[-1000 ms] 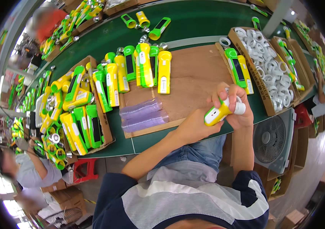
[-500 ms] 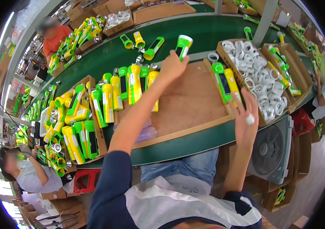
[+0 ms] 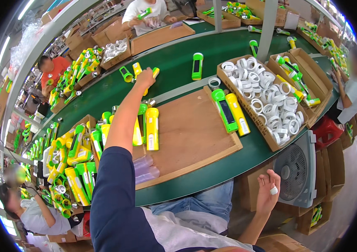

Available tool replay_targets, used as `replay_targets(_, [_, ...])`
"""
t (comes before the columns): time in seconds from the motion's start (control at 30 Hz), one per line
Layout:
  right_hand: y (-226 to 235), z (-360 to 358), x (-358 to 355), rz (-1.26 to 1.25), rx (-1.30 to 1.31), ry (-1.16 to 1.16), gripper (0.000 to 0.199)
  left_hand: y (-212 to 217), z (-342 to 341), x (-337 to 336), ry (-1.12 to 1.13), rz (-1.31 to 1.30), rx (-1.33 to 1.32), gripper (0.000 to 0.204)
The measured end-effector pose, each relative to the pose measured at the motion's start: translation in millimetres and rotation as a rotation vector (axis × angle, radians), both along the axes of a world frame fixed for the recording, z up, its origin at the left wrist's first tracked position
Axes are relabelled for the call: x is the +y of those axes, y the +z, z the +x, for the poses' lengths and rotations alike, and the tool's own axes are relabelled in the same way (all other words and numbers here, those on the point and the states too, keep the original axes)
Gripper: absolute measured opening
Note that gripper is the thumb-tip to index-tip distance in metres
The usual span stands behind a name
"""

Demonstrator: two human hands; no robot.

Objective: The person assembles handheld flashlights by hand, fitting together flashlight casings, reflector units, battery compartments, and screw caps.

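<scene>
My left hand (image 3: 146,78) reaches over the green conveyor belt, its fingers closed round a yellow-and-green flashlight (image 3: 156,72) that the hand partly hides. Beside it on the belt lie a yellow flashlight body (image 3: 137,69) and a green one (image 3: 125,74). Farther right, a green flashlight (image 3: 197,66) with a dark panel lies alone on the belt. My right hand (image 3: 268,191) is off the table edge near my lap, palm up, fingers loosely curled and apart, holding nothing. A white wrap (image 3: 274,190) is on one finger.
A wooden board (image 3: 187,132) before me bears a yellow flashlight (image 3: 152,128), others behind my left arm, and a green-yellow pair (image 3: 224,111) at its right. Right of it stands a box of white rings (image 3: 266,94). A fan (image 3: 294,168) stands below; co-workers sit around.
My left hand has moved left along the belt, from one flashlight to another; a green flashlight lies near where it was. My right hand has drawn back from the flashlight pair toward my lap.
</scene>
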State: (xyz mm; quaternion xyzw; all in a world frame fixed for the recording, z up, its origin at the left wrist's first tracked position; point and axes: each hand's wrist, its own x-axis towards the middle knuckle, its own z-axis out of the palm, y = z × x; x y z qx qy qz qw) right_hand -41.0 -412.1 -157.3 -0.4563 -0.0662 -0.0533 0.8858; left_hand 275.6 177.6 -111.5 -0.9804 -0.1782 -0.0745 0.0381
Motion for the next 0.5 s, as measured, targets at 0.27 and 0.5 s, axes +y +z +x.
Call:
replay_targets(0.27, [25, 41, 83, 0.169, -0.088, 0.617, 0.037, 135, -99, -81, -0.469, -0.695, -0.656, 0.044])
replay_targets(0.5, [101, 75, 218, 0.282, 0.026, 0.545, 0.056, 117, -285, -220, -0.751, -0.186, -0.64, 0.036])
